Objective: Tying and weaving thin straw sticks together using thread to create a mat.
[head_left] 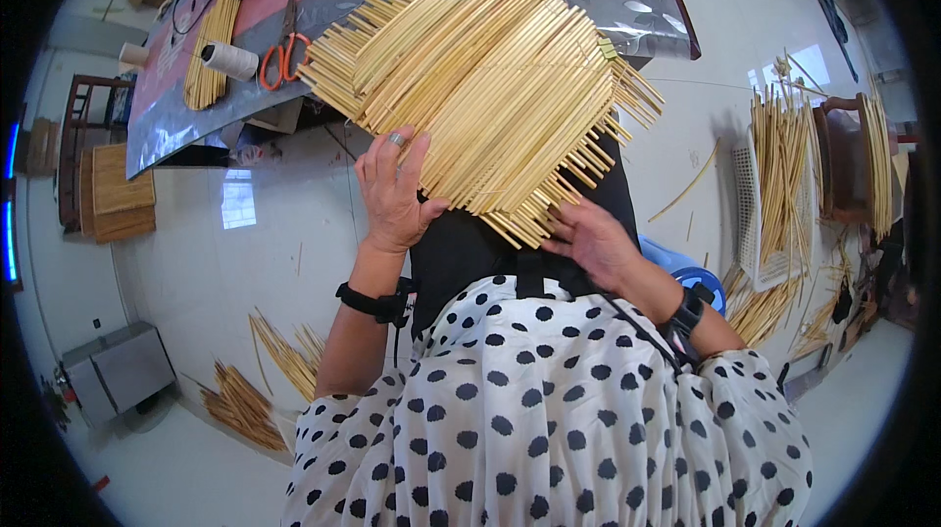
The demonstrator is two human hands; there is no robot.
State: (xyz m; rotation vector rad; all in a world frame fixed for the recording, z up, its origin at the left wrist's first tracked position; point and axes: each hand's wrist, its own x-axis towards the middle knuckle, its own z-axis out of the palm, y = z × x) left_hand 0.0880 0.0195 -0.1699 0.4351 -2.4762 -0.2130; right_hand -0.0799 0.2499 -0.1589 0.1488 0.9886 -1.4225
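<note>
A round mat of pale plant stalks (485,86) lies partly over my lap and partly over the table edge. Its stalks run in crossing layers, and their uneven ends stick out around the rim. A small greenish clip (607,49) sits at its right edge. My left hand (393,189) grips the near left edge, fingers on top and thumb at the rim. At the near right edge, my right hand (592,236) has its fingertips at the protruding stalk ends, partly hidden under them. Whether those fingers pinch any stalk is unclear.
On the table (625,5) lie orange-handled scissors (283,49), a spool of white thread (230,61) and a stalk bundle (209,53). A white plastic basket of stalks (779,189) stands at right, near a blue container (695,277). More stalks (242,406) lie on the floor at left.
</note>
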